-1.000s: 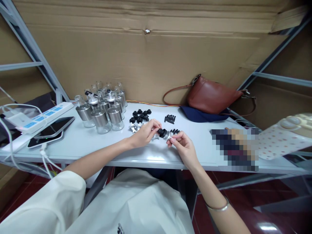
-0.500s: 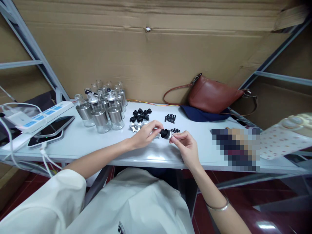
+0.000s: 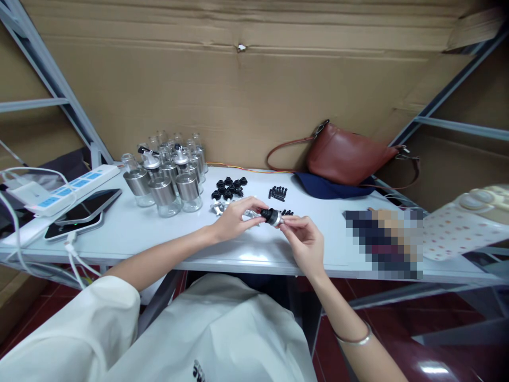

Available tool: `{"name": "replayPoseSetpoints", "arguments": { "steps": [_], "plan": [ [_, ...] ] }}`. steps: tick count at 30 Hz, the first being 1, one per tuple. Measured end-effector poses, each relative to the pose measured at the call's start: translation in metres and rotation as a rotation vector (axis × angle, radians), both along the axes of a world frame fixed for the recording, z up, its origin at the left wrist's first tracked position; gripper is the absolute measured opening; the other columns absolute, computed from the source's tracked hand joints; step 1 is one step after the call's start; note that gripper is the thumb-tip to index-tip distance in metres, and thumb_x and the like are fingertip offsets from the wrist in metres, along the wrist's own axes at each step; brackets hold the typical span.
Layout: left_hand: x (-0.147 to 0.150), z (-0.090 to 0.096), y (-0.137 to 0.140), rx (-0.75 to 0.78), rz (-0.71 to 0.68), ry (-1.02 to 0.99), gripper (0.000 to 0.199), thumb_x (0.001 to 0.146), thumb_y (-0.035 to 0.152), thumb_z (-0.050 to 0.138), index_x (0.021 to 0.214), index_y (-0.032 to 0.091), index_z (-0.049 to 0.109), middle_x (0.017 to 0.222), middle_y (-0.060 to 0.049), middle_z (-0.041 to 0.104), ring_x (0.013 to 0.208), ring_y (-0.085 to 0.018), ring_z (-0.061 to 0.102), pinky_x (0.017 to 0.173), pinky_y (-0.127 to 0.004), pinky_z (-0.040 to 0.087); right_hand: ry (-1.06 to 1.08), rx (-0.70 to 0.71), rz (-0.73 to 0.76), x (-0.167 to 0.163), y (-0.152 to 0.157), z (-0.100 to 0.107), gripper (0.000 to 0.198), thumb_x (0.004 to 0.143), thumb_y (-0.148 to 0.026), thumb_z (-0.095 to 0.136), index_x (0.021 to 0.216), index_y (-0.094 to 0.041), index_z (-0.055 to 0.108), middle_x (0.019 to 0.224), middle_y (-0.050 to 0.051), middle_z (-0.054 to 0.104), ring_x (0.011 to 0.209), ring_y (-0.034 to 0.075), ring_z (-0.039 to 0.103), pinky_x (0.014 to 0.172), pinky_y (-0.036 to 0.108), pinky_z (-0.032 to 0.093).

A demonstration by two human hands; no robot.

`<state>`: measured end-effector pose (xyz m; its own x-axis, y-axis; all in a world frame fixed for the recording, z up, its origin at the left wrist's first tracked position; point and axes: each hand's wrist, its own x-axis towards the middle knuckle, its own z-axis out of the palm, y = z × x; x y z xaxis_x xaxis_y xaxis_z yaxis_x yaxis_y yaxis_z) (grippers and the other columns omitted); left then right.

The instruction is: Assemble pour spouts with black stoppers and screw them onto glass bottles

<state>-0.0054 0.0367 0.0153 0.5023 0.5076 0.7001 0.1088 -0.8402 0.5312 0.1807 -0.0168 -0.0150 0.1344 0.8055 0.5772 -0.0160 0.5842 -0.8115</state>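
Between my two hands, above the front of the table, is a bottle spout cap (image 3: 273,217) with a black stopper end and a silver collar. My left hand (image 3: 238,217) pinches its black end from the left between thumb and fingers. On the other side, my right hand (image 3: 305,241) grips the silver collar with thumb and fingertips. Just behind my left hand lie silver spout parts (image 3: 218,206), partly covered by it. Several black stoppers (image 3: 228,187) are grouped farther back. Small black lever pieces (image 3: 278,193) lie in a row, with more (image 3: 287,213) behind the held cap.
Several glass bottles with steel sleeves (image 3: 162,193) stand at the left, two with spouts on. A power strip (image 3: 79,185) and phones (image 3: 93,206) lie farther left. A brown handbag (image 3: 348,154) rests on a dark blue cloth (image 3: 330,188) at the back right, before a cardboard wall (image 3: 254,95).
My left fingers have shifted their hold and opened a little around the black end, showing more of it. My right hand has moved slightly and still grips the collar.
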Motion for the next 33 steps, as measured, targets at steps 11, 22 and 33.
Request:
{"name": "replayPoseSetpoints", "arguments": {
  "steps": [11, 22, 33],
  "plan": [
    [-0.003, -0.001, 0.004, 0.022, -0.013, 0.009, 0.013, 0.081, 0.025, 0.066, 0.087, 0.014, 0.063, 0.09, -0.009, 0.071, 0.083, -0.018, 0.067, 0.077, -0.031, 0.054, -0.142, 0.022, -0.05, 0.004, -0.001, -0.003, 0.011, 0.081, -0.027, 0.067, 0.075, -0.023, 0.059, 0.084, 0.006, 0.068, 0.083, 0.021, 0.065, 0.076, 0.039, 0.052],
    [-0.003, -0.001, 0.005, 0.263, -0.025, -0.049, 0.01, 0.083, 0.021, 0.064, 0.088, 0.013, 0.065, 0.087, -0.01, 0.072, 0.082, -0.016, 0.068, 0.075, -0.028, 0.055, -0.084, -0.051, -0.022, 0.001, -0.003, 0.0, 0.013, 0.076, -0.031, 0.073, 0.075, -0.022, 0.063, 0.077, 0.004, 0.07, 0.067, 0.019, 0.066, 0.068, 0.036, 0.052],
    [-0.005, 0.0, 0.001, 0.309, -0.043, 0.092, 0.013, 0.088, 0.018, 0.056, 0.094, 0.015, 0.067, 0.095, -0.01, 0.072, 0.086, -0.015, 0.069, 0.076, -0.025, 0.056, -0.007, -0.377, 0.267, 0.005, -0.001, 0.01, 0.031, 0.073, -0.046, 0.072, 0.08, -0.021, 0.055, 0.057, -0.002, 0.064, 0.042, 0.013, 0.055, 0.044, 0.026, 0.044]
  ]
}}
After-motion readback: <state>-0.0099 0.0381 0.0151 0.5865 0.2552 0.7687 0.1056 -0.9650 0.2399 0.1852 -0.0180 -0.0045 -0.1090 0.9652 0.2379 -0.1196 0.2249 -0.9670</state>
